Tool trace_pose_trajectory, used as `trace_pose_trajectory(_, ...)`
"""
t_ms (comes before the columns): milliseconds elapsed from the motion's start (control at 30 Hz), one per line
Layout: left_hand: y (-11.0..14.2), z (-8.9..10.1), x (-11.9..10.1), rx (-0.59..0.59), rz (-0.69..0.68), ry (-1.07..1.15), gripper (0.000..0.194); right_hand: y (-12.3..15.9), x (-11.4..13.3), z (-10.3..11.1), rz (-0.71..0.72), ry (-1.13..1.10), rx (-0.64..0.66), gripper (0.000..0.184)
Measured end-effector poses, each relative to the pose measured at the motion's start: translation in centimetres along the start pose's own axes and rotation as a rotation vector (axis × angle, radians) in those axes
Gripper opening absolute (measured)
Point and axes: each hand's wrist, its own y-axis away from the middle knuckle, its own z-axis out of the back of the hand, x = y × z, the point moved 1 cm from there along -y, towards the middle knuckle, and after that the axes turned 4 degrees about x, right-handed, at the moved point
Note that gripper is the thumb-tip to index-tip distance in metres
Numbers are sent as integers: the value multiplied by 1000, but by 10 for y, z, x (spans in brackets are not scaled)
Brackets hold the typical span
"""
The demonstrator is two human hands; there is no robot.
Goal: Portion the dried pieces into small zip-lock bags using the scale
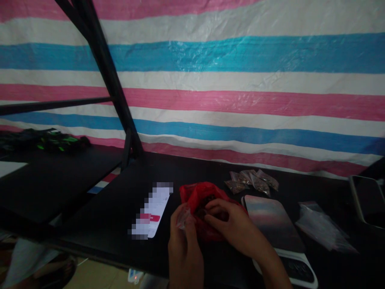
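My left hand (185, 241) is closed on a small clear plastic bag (183, 218), held at the near left edge of an open red plastic bag (195, 190). Dark small pieces show inside the red bag. My right hand (230, 224) reaches over the bag's mouth with thumb and fingers pinched together; what they hold is too dark to make out. Right of the red bag lies a flat digital scale (270, 220) with a dark display at its near end. Several small filled zip bags (252, 180) lie behind the scale.
A lit phone or sheet-like screen (153, 212) lies left of the red bag. Flat clear bags (323, 228) rest right of the scale, near a dark device (367, 200). A black metal frame (105, 72) stands at left before a striped tarp (240, 104).
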Motion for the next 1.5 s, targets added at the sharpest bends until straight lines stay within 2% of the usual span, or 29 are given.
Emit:
trace_pose_trajectory(233, -11, 4, 6, -69, -115, -272, 69, -1, 0, 10, 51, -178, -124, 36)
trace_pose_trajectory(400, -17, 3, 7, -22, -179, -343, 55, 6, 16, 12, 138, -271, -176, 39)
trace_pose_trajectory(567, -18, 0, -4, -19, -190, -405, 50, 11, 31, 1, 173, -23, -217, 28)
trace_pose_trajectory(667, -18, -2, -7, 14, -176, -417, 50, 12, 33, -6, 179, 121, -245, 33)
trace_pose_trajectory(767, -18, -3, -6, 24, -175, -414, 50, 13, 36, -9, 243, 226, -242, 40)
trace_pose_trajectory(900, -18, -5, -4, 10, -191, -372, 48, 16, 41, -9, 288, 279, -240, 42)
trace_pose_trajectory(1033, -18, -8, -8, -1, -156, -355, 51, 16, 43, -7, 306, 243, -273, 36)
trace_pose_trajectory(1167, -17, -6, -14, -70, -16, -368, 58, 9, 32, 0, 248, 238, -370, 29)
trace_pose_trajectory(1267, -17, -2, -14, -94, 89, -303, 59, 3, 18, 7, 133, 427, -383, 37)
trace_pose_trajectory(1367, -17, -1, -14, -56, 75, -242, 59, -2, 9, 7, 34, 648, -311, 36)
trace_pose_trajectory(1500, -19, -3, -16, -8, 96, -148, 64, -7, 9, -5, 41, 686, -289, 33)
